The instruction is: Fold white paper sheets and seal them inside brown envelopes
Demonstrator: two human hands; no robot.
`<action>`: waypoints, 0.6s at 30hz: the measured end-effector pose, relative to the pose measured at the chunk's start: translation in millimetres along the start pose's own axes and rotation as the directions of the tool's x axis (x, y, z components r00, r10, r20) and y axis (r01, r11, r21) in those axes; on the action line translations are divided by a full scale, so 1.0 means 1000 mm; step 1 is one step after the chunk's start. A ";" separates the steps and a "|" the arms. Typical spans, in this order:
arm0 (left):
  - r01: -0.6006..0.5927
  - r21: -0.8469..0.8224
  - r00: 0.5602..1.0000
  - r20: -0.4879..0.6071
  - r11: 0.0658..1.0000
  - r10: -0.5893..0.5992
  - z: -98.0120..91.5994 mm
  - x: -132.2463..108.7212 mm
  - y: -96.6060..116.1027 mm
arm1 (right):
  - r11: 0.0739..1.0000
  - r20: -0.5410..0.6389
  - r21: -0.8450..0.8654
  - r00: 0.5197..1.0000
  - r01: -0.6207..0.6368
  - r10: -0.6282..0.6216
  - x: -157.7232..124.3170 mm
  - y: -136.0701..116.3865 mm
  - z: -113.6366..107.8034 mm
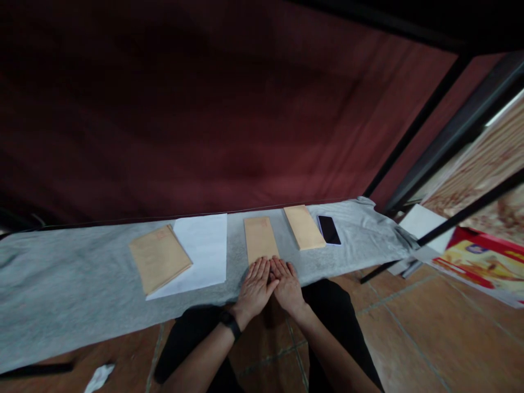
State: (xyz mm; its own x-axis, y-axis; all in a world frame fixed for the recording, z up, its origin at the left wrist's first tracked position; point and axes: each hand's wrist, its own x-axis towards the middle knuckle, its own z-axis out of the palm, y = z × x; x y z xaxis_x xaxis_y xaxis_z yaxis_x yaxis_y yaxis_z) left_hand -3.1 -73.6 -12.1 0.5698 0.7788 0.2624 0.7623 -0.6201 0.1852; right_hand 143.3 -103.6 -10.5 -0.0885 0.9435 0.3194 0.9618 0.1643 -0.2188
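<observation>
A brown paper envelope [261, 236] lies flat on the grey cloth, its long side running away from me. Both palms rest face down over its near end. My left hand [256, 286], with a black band at the wrist, has its fingers stretched out flat. Beside it, touching at the thumbs, my right hand [287, 286] lies flat too, fingers extended. Neither hand grips anything. The envelope's near edge is hidden under the hands. To the right sits a thick stack of brown envelopes [303, 226].
White paper sheets [207, 254] lie left of the hands, partly under another pile of brown envelopes [159, 256]. A phone [328, 230] is right of the stack. The narrow cloth-covered bench [82, 278] backs onto a dark red panel [204, 109]. A colourful box [487, 262] stands far right.
</observation>
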 end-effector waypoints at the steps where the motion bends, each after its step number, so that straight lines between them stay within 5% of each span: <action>1: -0.005 -0.009 1.000 0.013 1.000 0.005 -0.001 -0.001 0.000 | 1.000 -0.004 0.010 1.000 -0.003 0.003 0.000 0.000 0.000; 18: 0.009 0.024 0.976 0.218 1.000 -0.014 -0.016 0.004 0.001 | 0.988 0.054 0.136 0.996 -0.078 0.071 0.001 -0.005 -0.012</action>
State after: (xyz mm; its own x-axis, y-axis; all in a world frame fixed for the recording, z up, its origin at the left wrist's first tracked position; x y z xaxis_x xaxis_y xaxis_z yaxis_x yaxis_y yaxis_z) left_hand -5.0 -72.2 4.8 0.6121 0.7894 0.0465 0.7747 -0.6104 0.1649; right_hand 141.8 -106.6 2.2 -0.0335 0.9671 0.2523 0.9214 0.1277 -0.3669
